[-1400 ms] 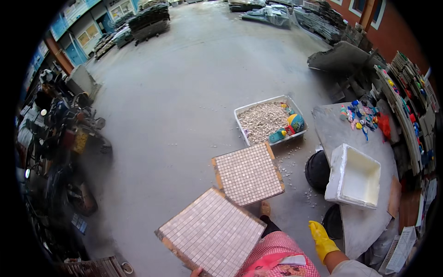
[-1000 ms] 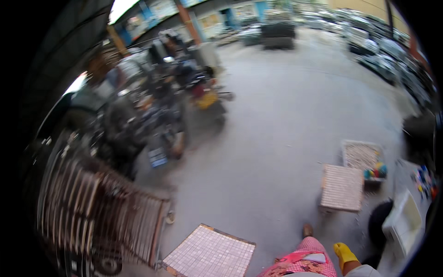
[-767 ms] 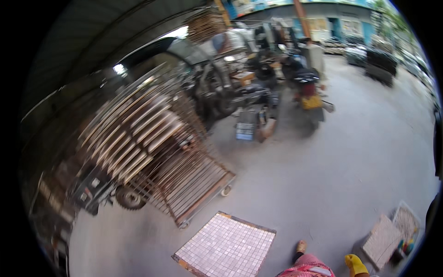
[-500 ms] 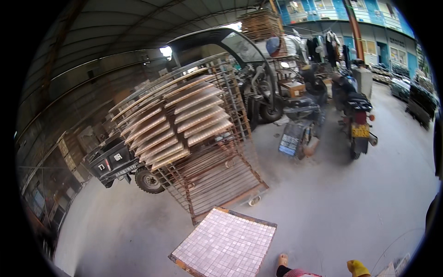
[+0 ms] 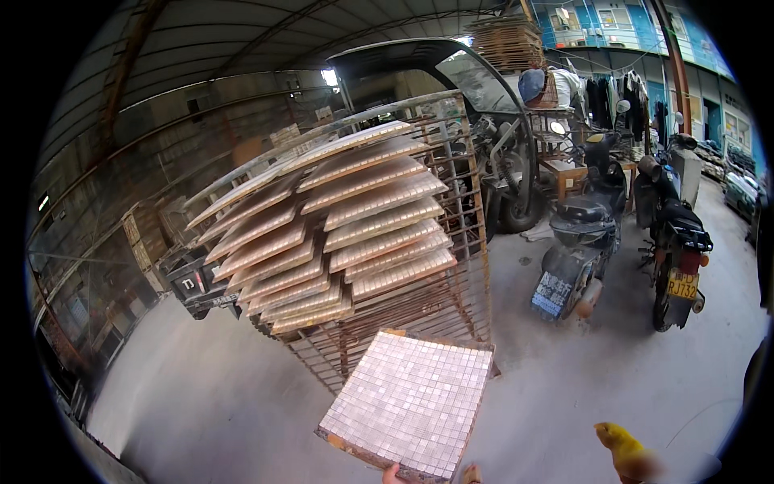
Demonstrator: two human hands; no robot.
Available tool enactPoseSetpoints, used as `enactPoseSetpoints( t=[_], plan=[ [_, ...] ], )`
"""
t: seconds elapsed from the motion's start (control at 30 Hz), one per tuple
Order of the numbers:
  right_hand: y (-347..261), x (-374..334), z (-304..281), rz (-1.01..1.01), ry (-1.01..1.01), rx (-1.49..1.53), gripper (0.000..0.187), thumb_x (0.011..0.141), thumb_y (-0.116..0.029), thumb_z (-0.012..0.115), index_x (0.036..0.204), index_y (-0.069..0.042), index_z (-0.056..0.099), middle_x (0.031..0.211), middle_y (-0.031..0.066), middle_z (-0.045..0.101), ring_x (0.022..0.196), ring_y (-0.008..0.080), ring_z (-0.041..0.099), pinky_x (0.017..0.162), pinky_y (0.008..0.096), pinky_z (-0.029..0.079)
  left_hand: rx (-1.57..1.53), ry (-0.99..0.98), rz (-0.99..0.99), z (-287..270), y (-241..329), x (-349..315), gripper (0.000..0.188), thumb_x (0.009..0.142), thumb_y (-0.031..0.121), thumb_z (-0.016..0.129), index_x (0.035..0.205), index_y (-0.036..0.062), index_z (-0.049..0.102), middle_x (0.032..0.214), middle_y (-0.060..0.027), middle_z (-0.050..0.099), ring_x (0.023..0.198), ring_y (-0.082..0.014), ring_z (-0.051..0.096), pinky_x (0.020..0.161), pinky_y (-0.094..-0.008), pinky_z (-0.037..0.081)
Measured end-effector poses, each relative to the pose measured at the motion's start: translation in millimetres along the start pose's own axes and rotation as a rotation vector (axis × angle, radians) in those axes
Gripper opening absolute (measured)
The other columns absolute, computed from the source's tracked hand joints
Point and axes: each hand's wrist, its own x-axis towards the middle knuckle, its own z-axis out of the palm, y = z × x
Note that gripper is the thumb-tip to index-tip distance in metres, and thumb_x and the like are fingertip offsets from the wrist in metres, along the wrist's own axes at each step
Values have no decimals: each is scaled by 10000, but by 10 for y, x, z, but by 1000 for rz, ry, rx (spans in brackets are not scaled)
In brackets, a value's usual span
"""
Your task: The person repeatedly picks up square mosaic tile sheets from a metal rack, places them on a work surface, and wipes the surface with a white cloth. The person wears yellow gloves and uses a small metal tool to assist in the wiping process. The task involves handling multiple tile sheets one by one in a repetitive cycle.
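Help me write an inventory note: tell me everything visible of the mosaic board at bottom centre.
The mosaic board is roughly square, its face a grid of small pale pinkish tiles, seemingly stone or ceramic, with worn brown edging. It is held face up before the rusty rack, the left hand gripping its near edge; contact with the rack is unclear.

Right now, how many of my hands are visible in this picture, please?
2: the left hand, mostly hidden, at the near edge of the tiled panel; the right hand, gloved in yellow, at lower right, apart from the panel.
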Motion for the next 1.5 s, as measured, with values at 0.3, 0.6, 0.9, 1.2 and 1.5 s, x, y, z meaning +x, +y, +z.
enactPoseSetpoints(
  t=[0.3, 0.6, 0.9, 1.2, 1.5],
  plan=[
    [-389, 997, -437, 87, -35, -274, 382, 867, -305, 411, 1123, -109, 616, 1151, 146, 600, 1110, 286, 538, 942, 359, 406, 26, -56, -20, 1032, -375, 1069, 28, 829, 134, 539, 805, 133, 525, 611, 18, 480, 468, -114, 443, 409, -261, 413],
    [-5, 1828, -938, 214, -142, -381, 383, 874, -310, 401, 1133, -122, 612, 1173, 145, 582, 1134, 314, 513, 954, 368, 399, -90, -144, 14, 1439, -970, 1837, 107, 809, 150, 548, 896, 89, 564, 719, -8, 569, 590, -146, 518, 507, -295, 462],
    [-111, 2632, -1650, 183, -88, -191, 395, 874, -313, 402, 1150, -113, 602, 1195, 136, 576, 1139, 309, 513, 958, 376, 391, -67, -128, 293, 2159, -1767, 2053, 345, 827, 197, 520, 1118, 13, 549, 1097, -135, 595, 1012, -306, 549, 838, -492, 474],
    [-86, 2846, -2054, 316, -235, -366, 418, 884, -321, 344, 1174, -134, 580, 1246, 143, 529, 1191, 335, 457, 989, 412, 365, -101, -338, 485, 3011, -1941, 2541, 619, 759, 357, 551, 1276, 43, 416, 1277, -97, 447, 1179, -291, 396, 983, -481, 314],
    [-222, 2967, -1793, 184, -168, -355, 412, 865, -316, 361, 1148, -133, 598, 1206, 144, 556, 1173, 324, 475, 988, 376, 372, -252, -418, 424, 3498, -1710, 3073, 575, 754, 310, 610, 1232, 29, 456, 1241, -92, 493, 1163, -277, 436, 1005, -447, 307]
  ],
)
